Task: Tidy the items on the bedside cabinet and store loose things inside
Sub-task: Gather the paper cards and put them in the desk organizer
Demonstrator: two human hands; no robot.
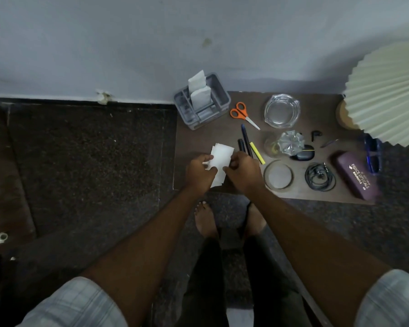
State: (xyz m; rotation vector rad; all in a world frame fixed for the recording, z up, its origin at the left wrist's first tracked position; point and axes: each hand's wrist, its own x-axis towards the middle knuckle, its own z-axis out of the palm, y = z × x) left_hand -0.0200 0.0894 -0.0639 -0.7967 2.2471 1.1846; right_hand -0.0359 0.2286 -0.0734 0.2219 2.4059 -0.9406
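A small stack of white paper slips [220,156] is held between my left hand [200,172] and my right hand [242,171] over the front left corner of the brown bedside cabinet [300,193]. Both hands pinch the slips from either side. At the cabinet's back left stands a grey desk organiser [219,90] with white papers [198,90] upright in it. Orange scissors [242,114], dark pens [244,138] and a yellow highlighter [256,151] lie just beyond my right hand.
A glass ashtray [282,110], a clear glass jar [282,143] with its round lid [278,174], coiled earphones [319,177], an earbud case [304,154], a purple glasses case [355,174], blue sunglasses [373,156] and a pleated lamp shade [387,93] fill the right side. My bare feet [207,218] stand on dark floor.
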